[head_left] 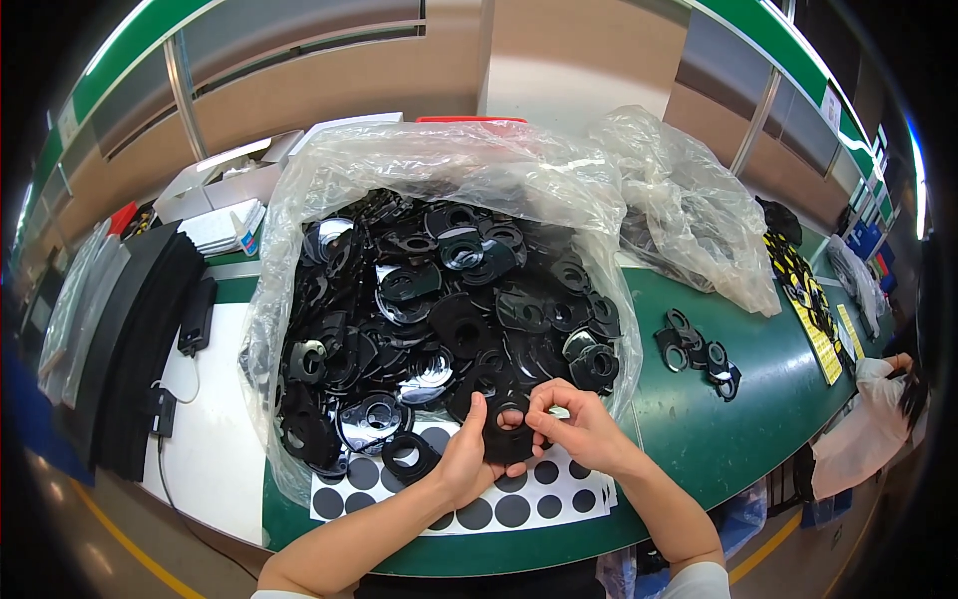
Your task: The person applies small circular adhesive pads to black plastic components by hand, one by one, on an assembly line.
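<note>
My left hand (465,454) is wrapped round the lower left of a flat black plastic part with a round hole (509,445), held upright near the bench's front edge. A fingertip shows through the hole. My right hand (587,431) is closed in a pinch at the part's upper right rim; whether a thin piece also sits between its fingertips is hidden. Beneath both hands lies a white sheet (602,496) of round black stickers (512,510). Just beyond, many similar glossy and matt black parts (464,324) are heaped in a large clear plastic bag (439,160).
On the green bench (689,439), a few loose black parts (697,351) lie to the right. Another clear bag (689,220) stands behind them. Black foam sheets (150,339) and a white box (225,180) are at left. A person in pale clothing (863,429) is at far right.
</note>
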Demonstrator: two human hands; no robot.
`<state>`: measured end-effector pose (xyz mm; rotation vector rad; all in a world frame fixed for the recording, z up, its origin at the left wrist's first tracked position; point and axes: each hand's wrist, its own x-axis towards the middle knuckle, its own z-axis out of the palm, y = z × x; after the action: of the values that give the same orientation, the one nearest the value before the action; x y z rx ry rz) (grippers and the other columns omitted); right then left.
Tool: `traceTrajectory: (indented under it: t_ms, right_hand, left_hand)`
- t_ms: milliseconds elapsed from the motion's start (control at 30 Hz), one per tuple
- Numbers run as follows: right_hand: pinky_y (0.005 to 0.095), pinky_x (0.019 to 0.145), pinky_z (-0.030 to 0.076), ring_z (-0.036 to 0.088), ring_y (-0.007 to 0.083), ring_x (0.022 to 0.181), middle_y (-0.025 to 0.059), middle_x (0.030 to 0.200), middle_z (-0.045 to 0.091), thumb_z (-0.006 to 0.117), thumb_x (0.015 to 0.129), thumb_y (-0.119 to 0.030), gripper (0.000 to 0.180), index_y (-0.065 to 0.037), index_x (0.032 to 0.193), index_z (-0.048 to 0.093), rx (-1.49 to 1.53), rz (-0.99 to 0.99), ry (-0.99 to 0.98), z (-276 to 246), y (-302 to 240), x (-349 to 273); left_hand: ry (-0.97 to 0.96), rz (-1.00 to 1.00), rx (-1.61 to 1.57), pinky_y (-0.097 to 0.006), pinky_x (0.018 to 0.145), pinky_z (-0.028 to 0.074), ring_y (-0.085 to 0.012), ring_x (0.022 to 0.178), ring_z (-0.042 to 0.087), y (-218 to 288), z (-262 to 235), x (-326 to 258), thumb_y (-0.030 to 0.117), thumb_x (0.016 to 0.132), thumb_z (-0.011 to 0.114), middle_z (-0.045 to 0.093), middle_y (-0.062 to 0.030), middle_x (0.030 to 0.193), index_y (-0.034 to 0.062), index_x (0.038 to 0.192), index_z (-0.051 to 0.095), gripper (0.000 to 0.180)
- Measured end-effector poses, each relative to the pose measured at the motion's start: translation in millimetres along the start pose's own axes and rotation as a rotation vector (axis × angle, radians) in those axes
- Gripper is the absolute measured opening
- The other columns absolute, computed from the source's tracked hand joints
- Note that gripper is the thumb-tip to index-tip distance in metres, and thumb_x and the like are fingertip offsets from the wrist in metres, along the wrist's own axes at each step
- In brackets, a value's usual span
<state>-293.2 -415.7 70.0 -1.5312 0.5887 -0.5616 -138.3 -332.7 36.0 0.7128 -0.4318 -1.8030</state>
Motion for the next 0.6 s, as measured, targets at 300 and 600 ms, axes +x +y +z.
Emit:
traceTrajectory:
  t_ms: [300, 600]
  right_hand:
    - [0.0221, 0.058, 0.052, 0.059, 0.0095, 0.065, 0.0063, 0.094, 0.048, 0.059, 0.089, -0.009, 0.012, 0.001, 0.084, 0.058, 0.009, 0.005, 0.008, -0.3, 0.8, -0.2]
    - [0.0225, 0.058, 0.052, 0.058, 0.0091, 0.064, 0.0065, 0.093, 0.049, 0.059, 0.089, -0.009, 0.012, 0.001, 0.084, 0.058, -0.007, 0.013, 0.008, -0.9, 2.7, 0.5]
  left_hand:
    - [-0.018, -0.008, 0.013, -0.028, 0.061, 0.04, -0.021, 0.081, 0.056, 0.2, -1.6, 0.6, 0.061, 0.094, 0.011, 0.058, -0.0125, 0.092, 0.0058, 0.104, 0.054, 0.071]
    - [-0.018, -0.015, 0.013, -0.029, 0.062, 0.04, -0.0207, 0.083, 0.056, 0.0, -1.6, 0.9, 0.061, 0.094, 0.011, 0.058, -0.0118, 0.092, 0.0053, 0.106, 0.054, 0.072]
